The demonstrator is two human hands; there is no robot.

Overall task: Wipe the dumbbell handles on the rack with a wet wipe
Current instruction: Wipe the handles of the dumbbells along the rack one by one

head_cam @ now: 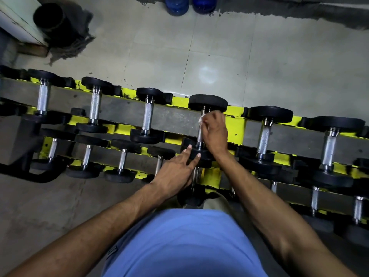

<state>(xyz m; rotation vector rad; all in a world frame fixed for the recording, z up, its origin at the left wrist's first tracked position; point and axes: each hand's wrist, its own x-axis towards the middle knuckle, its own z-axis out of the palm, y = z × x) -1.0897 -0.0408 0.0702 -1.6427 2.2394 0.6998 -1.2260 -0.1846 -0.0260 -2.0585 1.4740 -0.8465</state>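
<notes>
Right hand (214, 132) clamps the wet wipe (201, 119) around the dumbbell handle (199, 137). Left hand (175, 168), fingers straight, rests on the weight head (200, 154) below that handle.

Floor, far side: pale square tiles (219, 47), dark grout lines, scattered dark specks; one soft round patch of reflected light (207, 73).
Floor, near side: darker grey mat floor (40, 206), scuffed and mottled.
Top edge: dark rough-edged strip (279, 7) running along the tiles.
Top centre: two blue water bottles (176, 5), side by side, cut off by the frame.
Top left: black cylinder (48, 17) resting on a frayed grey mop (67, 43); just beside it, a white panel (18, 19).
Light: dim, uneven.
</notes>
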